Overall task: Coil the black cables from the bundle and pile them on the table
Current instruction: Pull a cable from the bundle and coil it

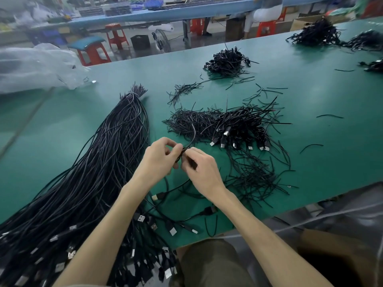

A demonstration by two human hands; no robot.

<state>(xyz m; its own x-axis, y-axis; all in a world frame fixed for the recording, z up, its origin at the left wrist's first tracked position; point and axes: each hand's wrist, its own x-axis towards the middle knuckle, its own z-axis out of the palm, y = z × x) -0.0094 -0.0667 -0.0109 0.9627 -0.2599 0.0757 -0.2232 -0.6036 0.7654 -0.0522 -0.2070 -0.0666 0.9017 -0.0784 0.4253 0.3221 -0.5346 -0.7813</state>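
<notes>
A long bundle of black cables (99,162) with USB plugs lies on the left of the green table (310,100), its plug ends hanging over the near edge. Above the table's middle, my left hand (159,158) and my right hand (201,168) meet and both pinch one black cable (183,152); a thin end of it curves up from between my fingers. A pile of coiled cables (238,127) with plugs lies just beyond my hands.
Loose black ties (255,175) are scattered right of my hands. More cable heaps (228,61) sit further back and at the far right (317,34). A clear plastic bag (37,67) lies at the left. Red stools and a blue workbench stand behind the table.
</notes>
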